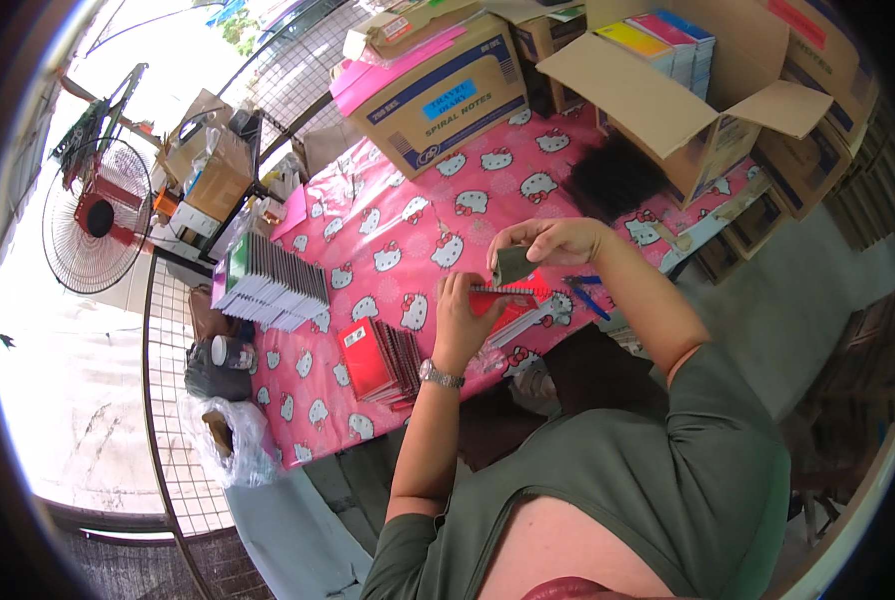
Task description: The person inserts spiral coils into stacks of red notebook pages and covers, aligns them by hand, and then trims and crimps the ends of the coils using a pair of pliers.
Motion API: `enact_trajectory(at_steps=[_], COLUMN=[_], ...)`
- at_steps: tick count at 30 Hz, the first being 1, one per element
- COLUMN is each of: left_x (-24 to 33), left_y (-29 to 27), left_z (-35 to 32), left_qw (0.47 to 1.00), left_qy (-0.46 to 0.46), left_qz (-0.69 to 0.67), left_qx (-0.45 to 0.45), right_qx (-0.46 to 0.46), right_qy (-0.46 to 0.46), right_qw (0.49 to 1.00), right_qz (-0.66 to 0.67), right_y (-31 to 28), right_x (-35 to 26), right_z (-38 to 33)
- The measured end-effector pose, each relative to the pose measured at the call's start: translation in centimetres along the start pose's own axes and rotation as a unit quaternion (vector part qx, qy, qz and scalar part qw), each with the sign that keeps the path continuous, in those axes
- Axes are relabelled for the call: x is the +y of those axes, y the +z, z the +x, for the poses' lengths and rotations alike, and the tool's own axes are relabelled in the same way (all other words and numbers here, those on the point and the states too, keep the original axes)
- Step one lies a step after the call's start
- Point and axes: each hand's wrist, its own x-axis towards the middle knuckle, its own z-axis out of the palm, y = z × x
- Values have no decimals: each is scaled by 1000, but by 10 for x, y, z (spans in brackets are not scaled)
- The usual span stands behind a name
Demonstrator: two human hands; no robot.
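Observation:
In my left hand, with a metal watch on the wrist, a red spiral notebook is held by its edge, its black coil facing away from me. My right hand pinches a dark olive-green piece, perhaps cloth, just above the coil. More red-covered notebooks lie under the held one. Beside them, near my right forearm, rests a blue-handled hand tool, like pliers. To the left stands a stack of red spiral notebooks.
A pink patterned cloth covers the table. Farther left is a tall notebook stack, near a standing fan. A closed carton and an open carton with colourful notebooks stand at the back, by a black bristly heap.

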Motion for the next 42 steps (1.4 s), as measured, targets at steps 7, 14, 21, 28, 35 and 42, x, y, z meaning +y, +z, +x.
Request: enact_trajectory(at_steps=[7,14,21,28,35,42], left_x=[-26,-35,-49,-61,-35,-26], left_y=[-12,-16,-6,-4,-4,8], left_z=[-3,5,1,-4,-4,-17], left_qw=[998,974,943,933,897,888], left_qy=[-32,-154,-189,-201,-236,-258], left_qz=[-45,-149,-269,-295,-371,-365], left_qx=[1,-69,-45,-38,35,106], right_qx=[18,46,51,152,428,481], right_qy=[69,96,132,120,23,105], right_qw=[992,985,951,901,669,519], right_qz=[-101,-133,-275,-389,-607,-699], right_y=[-7,-18,-15,-29,-101,8], right_x=[-2,0,-4,6,119,179], right_z=[26,38,46,53,-37,-101])
